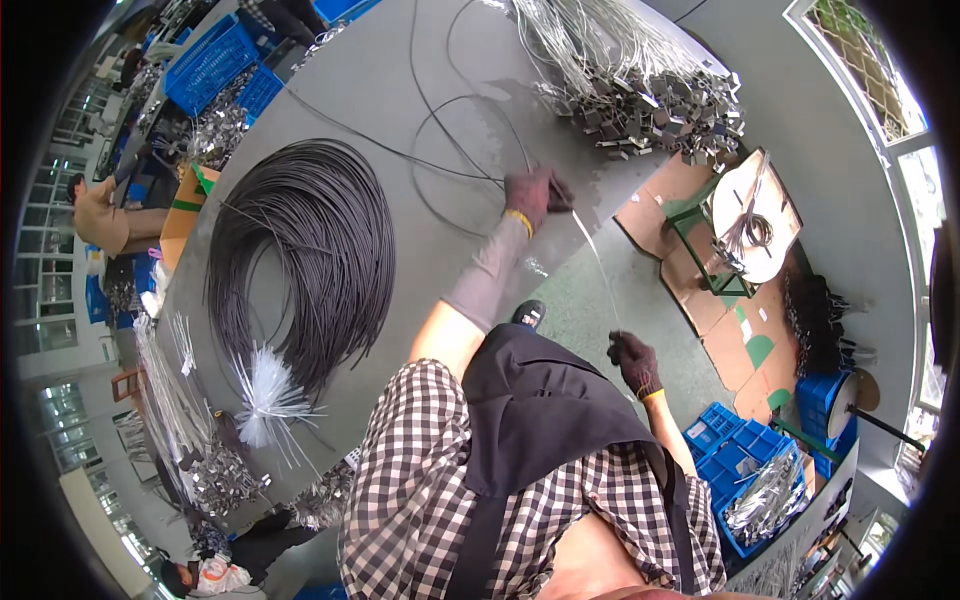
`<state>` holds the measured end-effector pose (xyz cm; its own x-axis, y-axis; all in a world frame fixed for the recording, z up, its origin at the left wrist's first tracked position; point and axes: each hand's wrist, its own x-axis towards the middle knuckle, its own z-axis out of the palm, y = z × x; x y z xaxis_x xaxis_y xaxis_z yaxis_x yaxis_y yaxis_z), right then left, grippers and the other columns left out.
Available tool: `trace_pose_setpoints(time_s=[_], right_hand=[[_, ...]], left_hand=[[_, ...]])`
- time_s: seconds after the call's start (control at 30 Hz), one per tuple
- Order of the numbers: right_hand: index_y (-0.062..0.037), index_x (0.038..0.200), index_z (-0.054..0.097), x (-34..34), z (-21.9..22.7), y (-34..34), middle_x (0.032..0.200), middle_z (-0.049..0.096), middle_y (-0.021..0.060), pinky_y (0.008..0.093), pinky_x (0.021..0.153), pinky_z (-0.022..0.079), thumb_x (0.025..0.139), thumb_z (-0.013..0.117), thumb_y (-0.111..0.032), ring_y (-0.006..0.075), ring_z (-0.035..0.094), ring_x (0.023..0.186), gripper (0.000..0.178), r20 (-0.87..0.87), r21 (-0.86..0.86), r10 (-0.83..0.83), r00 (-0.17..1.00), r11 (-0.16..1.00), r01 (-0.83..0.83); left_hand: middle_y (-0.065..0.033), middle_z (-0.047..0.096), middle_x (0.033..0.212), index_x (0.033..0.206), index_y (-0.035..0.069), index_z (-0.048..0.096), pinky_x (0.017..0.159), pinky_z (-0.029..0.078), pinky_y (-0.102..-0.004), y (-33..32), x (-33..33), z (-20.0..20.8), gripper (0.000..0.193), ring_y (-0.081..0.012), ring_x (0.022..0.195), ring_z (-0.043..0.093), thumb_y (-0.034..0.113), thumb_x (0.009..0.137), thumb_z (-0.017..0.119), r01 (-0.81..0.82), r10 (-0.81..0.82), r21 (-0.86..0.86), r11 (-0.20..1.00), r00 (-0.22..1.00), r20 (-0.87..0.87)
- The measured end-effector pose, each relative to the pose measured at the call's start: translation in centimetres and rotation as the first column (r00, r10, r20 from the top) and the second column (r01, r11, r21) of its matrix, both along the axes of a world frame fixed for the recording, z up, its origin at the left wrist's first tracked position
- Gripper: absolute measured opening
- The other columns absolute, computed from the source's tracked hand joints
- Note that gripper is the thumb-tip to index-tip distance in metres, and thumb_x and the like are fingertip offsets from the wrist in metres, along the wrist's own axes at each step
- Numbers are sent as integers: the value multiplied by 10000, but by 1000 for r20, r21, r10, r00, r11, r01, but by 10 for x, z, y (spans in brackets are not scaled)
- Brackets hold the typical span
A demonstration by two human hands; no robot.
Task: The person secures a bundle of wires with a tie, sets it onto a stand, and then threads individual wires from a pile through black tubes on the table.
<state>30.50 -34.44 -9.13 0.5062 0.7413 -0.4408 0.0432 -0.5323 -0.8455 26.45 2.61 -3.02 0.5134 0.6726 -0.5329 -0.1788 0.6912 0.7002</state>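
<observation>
My left hand [535, 196], in a dark knitted glove with a yellow cuff, is closed over the grey table's edge. Thin black cable [432, 160] runs into its fist in loose loops from the table. Out of the fist comes a thin white strand [592, 245], which slants down toward my right hand [636, 362]. That hand, gloved alike, is closed at the strand's lower end, in front of my dark apron and off the table. A big coil of black cable [365, 250] lies left of my left hand, with a fan of white ends [268, 395] at its near side.
At the table's far right lies a heap of small metal parts [650, 110] with pale wires. A round-topped stand [765, 215] and flattened cardboard [715, 345] are to the right, blue crates [735, 450] near right. Other people [125, 215] are at the left.
</observation>
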Motion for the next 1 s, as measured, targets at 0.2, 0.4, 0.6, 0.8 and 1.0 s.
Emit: trace_pose_setpoints(time_s=[0.2,0.4,0.6,0.8,1.0], right_hand=[[-52,1095,659,-9,-3,-1,739,685,65,274,595,499,942,511,-133,120,607,611,229,57,-154,90,994,985,-80],[-66,1123,661,21,46,126,767,675,44,257,624,484,956,469,-125,103,593,663,262,208,-55,203,957,979,-196],[-11,1083,660,0,20,86,759,647,39,246,611,472,958,492,-106,85,555,655,230,-115,-55,99,988,993,-105],[-54,1068,677,17,32,179,811,700,160,338,666,527,915,528,-133,246,703,751,228,172,78,61,983,994,-75],[-49,1133,654,20,73,186,822,686,103,302,682,518,942,539,-119,155,642,695,234,187,207,127,974,964,-165]], left_hand=[[-142,641,709,869,-3,584,449,581,-406,-70,-23,-46,199,-272,562,660,194,860,614,-13,7,-122,992,999,-51],[-106,657,774,990,15,610,487,576,-356,-123,-17,-49,210,-217,596,650,208,906,616,160,-158,-143,977,987,23],[-63,596,678,913,30,594,455,548,-303,31,-38,-15,168,-179,567,635,197,921,580,-124,123,153,980,992,17],[-108,624,738,1065,22,569,495,575,-383,-33,-16,-24,242,-240,591,650,229,941,585,2,-2,-2,1000,996,91],[-52,595,667,1011,27,609,431,496,-320,21,-13,45,207,-185,513,585,219,934,609,-130,78,212,969,968,238]])
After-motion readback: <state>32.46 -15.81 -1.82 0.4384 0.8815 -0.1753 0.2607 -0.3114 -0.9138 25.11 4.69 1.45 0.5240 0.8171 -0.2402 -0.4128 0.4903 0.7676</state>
